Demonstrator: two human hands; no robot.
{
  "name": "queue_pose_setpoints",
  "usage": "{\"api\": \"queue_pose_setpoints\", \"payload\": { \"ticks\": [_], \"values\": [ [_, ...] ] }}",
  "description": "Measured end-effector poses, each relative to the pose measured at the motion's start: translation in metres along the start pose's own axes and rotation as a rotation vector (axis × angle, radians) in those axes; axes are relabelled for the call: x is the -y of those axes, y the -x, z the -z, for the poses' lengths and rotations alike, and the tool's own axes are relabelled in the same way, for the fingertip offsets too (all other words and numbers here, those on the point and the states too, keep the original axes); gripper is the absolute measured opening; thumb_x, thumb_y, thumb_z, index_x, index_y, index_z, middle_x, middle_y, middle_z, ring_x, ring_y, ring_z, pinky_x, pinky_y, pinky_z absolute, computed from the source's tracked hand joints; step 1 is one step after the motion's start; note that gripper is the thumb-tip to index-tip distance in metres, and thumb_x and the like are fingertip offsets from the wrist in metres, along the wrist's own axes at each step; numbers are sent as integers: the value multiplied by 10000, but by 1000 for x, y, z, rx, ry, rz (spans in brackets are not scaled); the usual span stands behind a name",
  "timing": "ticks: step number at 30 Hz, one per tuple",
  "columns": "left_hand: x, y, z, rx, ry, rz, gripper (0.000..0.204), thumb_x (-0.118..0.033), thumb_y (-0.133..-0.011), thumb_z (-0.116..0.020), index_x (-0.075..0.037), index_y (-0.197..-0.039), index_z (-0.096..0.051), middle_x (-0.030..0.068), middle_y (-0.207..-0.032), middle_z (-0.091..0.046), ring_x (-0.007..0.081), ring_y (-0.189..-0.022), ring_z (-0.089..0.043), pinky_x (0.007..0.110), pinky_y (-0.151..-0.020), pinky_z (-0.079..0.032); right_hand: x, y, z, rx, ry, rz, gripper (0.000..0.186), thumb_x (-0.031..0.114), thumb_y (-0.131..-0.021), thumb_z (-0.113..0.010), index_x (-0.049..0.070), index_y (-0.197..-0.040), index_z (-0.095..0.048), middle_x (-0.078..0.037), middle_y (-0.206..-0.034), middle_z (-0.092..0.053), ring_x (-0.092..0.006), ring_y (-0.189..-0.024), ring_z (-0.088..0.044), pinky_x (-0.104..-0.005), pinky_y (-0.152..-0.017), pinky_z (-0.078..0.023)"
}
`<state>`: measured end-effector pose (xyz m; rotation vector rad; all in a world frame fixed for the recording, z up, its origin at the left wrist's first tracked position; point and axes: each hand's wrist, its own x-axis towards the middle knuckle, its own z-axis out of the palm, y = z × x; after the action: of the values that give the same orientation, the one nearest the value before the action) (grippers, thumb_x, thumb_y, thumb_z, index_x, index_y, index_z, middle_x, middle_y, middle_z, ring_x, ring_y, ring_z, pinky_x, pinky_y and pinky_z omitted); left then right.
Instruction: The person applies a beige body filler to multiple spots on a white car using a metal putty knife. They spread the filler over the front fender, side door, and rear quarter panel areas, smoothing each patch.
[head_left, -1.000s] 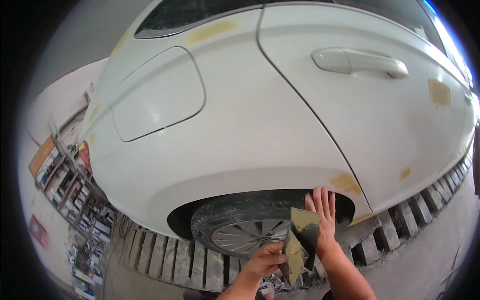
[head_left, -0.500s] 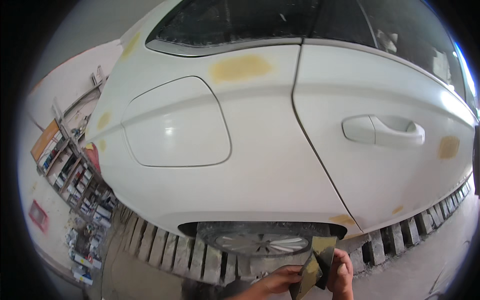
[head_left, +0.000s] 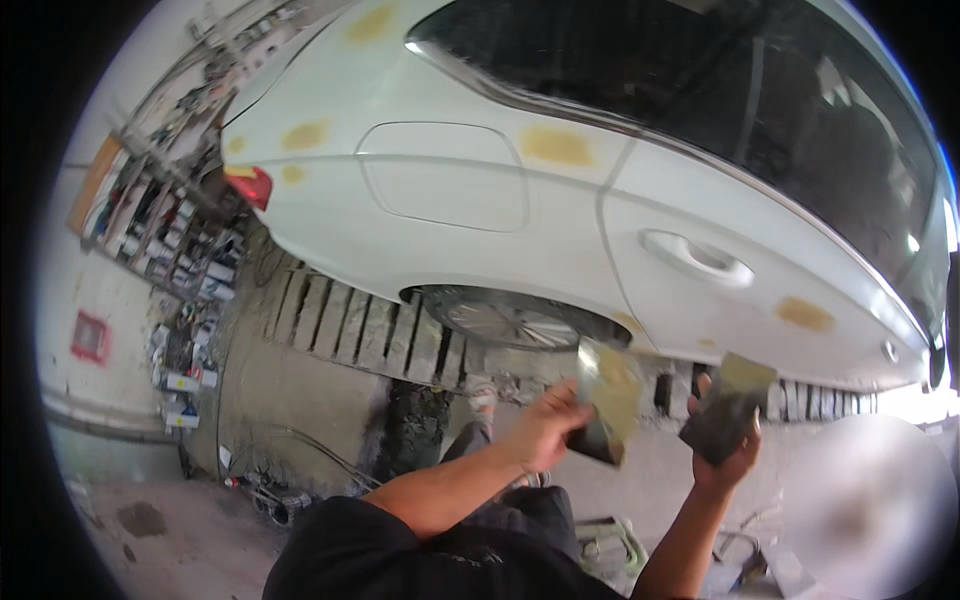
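Note:
My left hand (head_left: 547, 428) pinches a flat, shiny putty scraper (head_left: 612, 395) smeared with yellowish filler. To its right, my right hand (head_left: 736, 462) grips a second, darker putty scraper (head_left: 722, 425) whose upper end carries yellow filler. The two scrapers are apart, both held in front of my body. Beyond them stands a white car (head_left: 330, 215) with yellow filler patches, one of them a patch (head_left: 558, 147) beside the fuel flap and another patch (head_left: 805, 314) below the door handle (head_left: 697, 258). Neither scraper visibly touches the car.
Under the car's side runs a slatted floor grating (head_left: 345, 325) near the rear wheel (head_left: 515, 322). Cluttered shelves (head_left: 160, 225) stand at the left wall. Hoses (head_left: 325, 450) lie on the floor at lower left. A blurred pale round shape (head_left: 868, 505) covers the lower right.
The scrapers, earlier crossed close together, are now separated, one in each hand. My view has tilted and shifted, bringing my arms, torso and more floor into sight.

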<state>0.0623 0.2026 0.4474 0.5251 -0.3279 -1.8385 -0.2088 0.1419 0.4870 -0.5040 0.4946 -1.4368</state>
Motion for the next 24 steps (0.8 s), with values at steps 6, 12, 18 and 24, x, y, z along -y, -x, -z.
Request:
{"api": "queue_pose_setpoints", "payload": {
  "ticks": [6,12,18,24],
  "values": [
    [-32,40,-69,-97,-166,-483,395,-3,-1007,-567,-85,-1393,-553,93,-1368,-637,241,-1285,-594,455,-1122,-466,23,71,-48,21,361,-102,525,1,-915,-683,4,-1416,-525,-103,-1220,-703,-193,-1099,-692,-342,-961,-555],
    [-61,75,-107,4,-266,-675,444,-7,-1040,-522,-89,-1473,-471,85,-1436,-584,241,-1325,-559,477,-1153,-435,-4,97,-100,317,578,-66,514,-76,-924,-716,-20,-1399,-524,-79,-1200,-687,-131,-1101,-660,-290,-951,-521],
    [-78,101,-114,139,-339,-661,508,-45,-1055,-536,-57,-1547,-411,97,-1489,-559,252,-1367,-542,463,-1188,-391,-18,81,-135,366,702,-2,446,-50,-913,-756,-20,-1312,-558,-95,-1159,-706,-142,-1067,-679,-321,-918,-564],
    [-114,131,-97,200,-546,-468,420,-71,-1070,-569,18,-1476,-509,76,-1430,-590,171,-1284,-548,342,-1128,-399,-28,72,-177,449,818,52,392,-29,-918,-759,-23,-1263,-572,-92,-1091,-716,-142,-1005,-694,-314,-879,-576]
  ]
}}
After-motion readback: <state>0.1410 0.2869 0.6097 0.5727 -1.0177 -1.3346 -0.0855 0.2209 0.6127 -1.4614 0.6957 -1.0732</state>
